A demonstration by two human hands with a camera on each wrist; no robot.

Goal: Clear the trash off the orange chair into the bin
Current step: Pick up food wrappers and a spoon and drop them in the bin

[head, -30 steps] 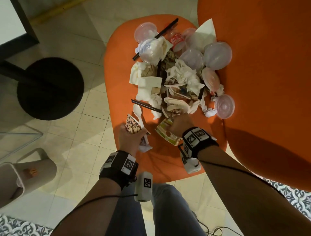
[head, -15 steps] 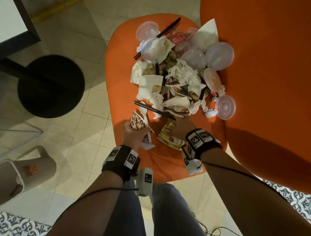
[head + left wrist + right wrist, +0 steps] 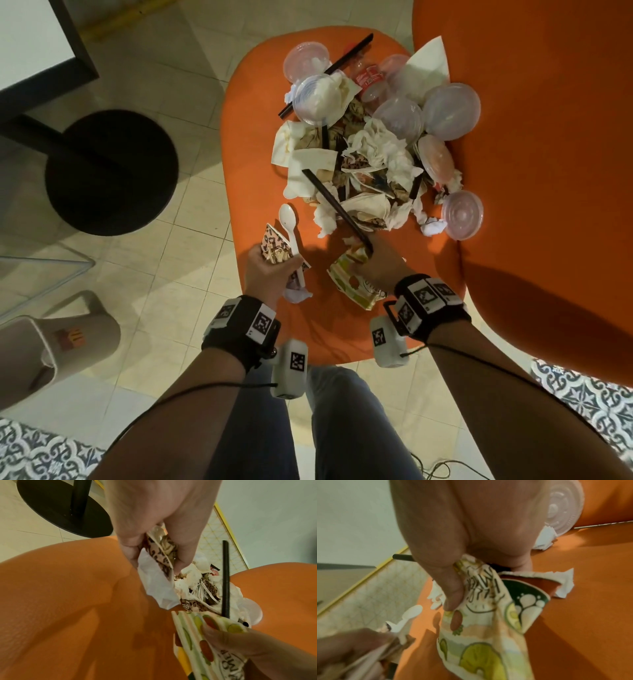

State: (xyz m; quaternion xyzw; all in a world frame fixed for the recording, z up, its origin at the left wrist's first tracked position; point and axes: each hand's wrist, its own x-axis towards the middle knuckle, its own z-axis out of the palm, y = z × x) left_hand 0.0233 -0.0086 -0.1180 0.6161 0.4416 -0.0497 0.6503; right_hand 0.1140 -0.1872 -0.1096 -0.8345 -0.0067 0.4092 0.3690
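Note:
A heap of trash [image 3: 370, 150] with tissues, clear lids and torn cups lies on the orange chair seat [image 3: 253, 137]. My left hand [image 3: 267, 270] [image 3: 159, 520] grips a leopard-print cup scrap [image 3: 274, 245] [image 3: 159, 557], a white spoon [image 3: 287, 219] [image 3: 410, 614] and a tissue [image 3: 298, 294] at the seat's front left. My right hand [image 3: 376, 263] [image 3: 462, 527] holds a flattened fruit-print cup [image 3: 352, 287] [image 3: 197, 635] [image 3: 479, 649] together with a black straw [image 3: 335, 209] [image 3: 225, 574] that slants over the heap. A beige bin [image 3: 51, 346] stands on the floor at lower left.
The chair's orange backrest [image 3: 548, 171] rises at the right. A black round table base [image 3: 111, 171] sits on the tiled floor to the left, under a white table top [image 3: 30, 41]. My legs [image 3: 342, 428] are in front of the seat.
The black straw lay flat on the seat before; now my right hand holds its near end and its far end points up over the heap. My left hand has barely moved.

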